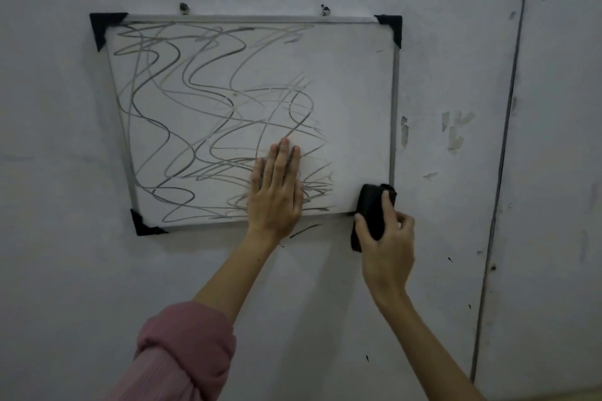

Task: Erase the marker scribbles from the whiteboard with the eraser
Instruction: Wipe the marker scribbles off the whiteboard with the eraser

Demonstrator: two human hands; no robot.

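- Whiteboard (355, 81) hangs on a grey wall (456, 42), black corner caps on three visible corners.
- Marker scribbles (202, 114) cover the left and middle of the board; right strip is mostly clean.
- Left hand (277, 189) lies flat on the lower middle of the board, fingers straight, holding nothing.
- Right hand (386, 244) grips a black eraser (373, 208) at the board's lower right corner, overlapping the frame.
- Pink sleeve (182, 352) is rolled up on the left forearm.
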